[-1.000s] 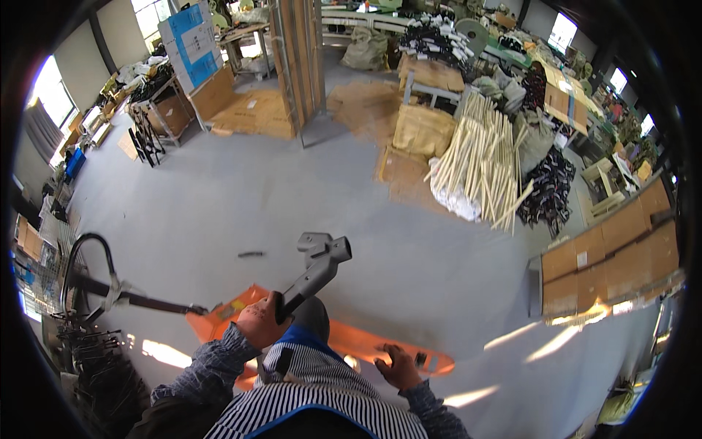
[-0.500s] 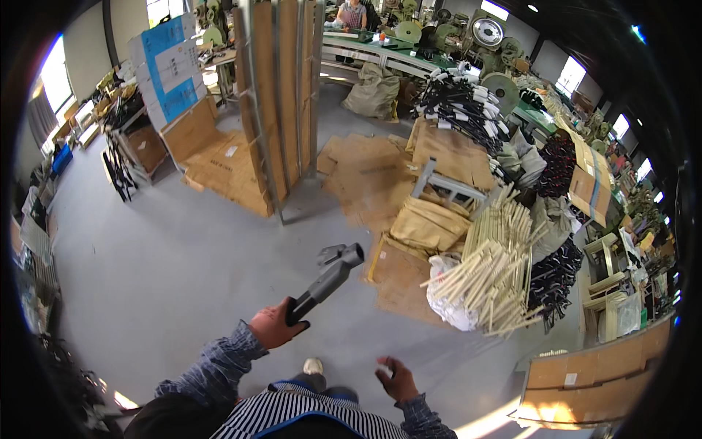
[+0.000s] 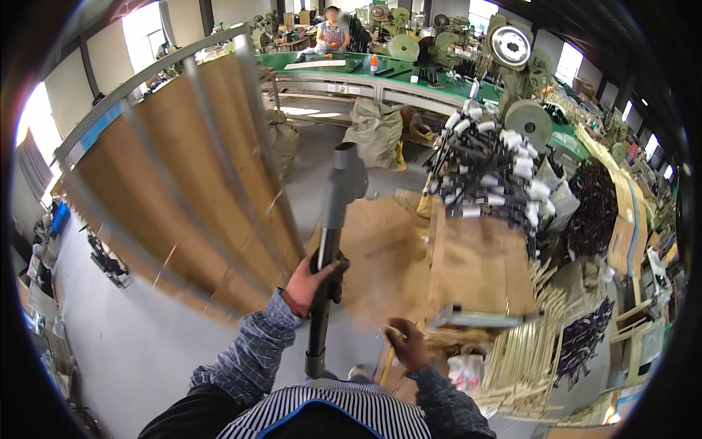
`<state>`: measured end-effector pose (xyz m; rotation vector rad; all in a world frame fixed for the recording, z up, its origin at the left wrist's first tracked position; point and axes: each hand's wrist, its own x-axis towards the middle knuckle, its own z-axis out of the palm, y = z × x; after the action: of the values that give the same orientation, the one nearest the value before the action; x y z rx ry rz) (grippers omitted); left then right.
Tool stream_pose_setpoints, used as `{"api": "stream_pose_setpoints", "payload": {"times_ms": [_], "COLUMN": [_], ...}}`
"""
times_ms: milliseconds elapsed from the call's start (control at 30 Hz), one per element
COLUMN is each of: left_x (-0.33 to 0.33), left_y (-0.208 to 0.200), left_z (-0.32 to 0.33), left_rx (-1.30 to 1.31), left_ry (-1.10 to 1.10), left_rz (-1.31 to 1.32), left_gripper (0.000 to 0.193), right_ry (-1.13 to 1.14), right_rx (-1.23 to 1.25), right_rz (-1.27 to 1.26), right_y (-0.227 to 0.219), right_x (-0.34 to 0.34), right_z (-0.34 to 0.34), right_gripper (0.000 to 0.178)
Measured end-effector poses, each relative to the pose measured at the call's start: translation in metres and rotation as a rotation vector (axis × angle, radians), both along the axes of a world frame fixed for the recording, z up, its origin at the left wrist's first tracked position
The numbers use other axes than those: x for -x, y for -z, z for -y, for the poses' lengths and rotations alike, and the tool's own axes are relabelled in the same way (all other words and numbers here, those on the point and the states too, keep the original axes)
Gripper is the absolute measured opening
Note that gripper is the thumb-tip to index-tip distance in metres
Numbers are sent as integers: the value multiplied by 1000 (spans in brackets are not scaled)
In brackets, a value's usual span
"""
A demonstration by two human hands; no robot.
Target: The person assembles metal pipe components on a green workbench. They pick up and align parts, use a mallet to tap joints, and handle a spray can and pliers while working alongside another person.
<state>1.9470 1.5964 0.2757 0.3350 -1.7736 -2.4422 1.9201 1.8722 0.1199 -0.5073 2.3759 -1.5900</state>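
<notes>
My left hand (image 3: 313, 284) is closed around a black tube (image 3: 319, 331) with a long grey plastic fitting (image 3: 338, 192) at its upper end. The tube stands nearly upright in front of me, with a dark collar (image 3: 314, 364) at its lower end. To its right is my right hand (image 3: 406, 344), fingers loosely bent and slightly apart, with nothing visible in them. That hand hangs in front of the flattened cardboard and does not touch the tube.
Left stands a metal-barred rack (image 3: 208, 139) with cardboard panels. Right are a cardboard-topped stack (image 3: 479, 260), a metal frame end (image 3: 482, 319), pale sticks (image 3: 523, 358) and piled black parts with white ends (image 3: 482, 164). Ahead, sacks (image 3: 374, 135) sit below a green bench (image 3: 395, 72); a person (image 3: 333, 33) stands behind.
The tube has swung from slanting to nearly upright, and its lower end now shows. My view has moved forward, so the rack, cardboard stack and green bench look nearer.
</notes>
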Motion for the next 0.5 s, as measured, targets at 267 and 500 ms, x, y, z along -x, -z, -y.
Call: {"api": "stream_pose_setpoints", "payload": {"times_ms": [267,500], "left_x": [402,742], "left_y": [16,25], "left_z": [178,322], "left_rx": [-334,-155], "left_ry": [-116,-25], "left_rz": [-207,-76], "left_gripper": [36,36], "right_ry": [-415,-136], "right_rx": [173,138], "right_rz": [219,67], "right_y": [-101,-99], "right_x": [362,670], "right_z": [272,391], "right_gripper": [84,59]}}
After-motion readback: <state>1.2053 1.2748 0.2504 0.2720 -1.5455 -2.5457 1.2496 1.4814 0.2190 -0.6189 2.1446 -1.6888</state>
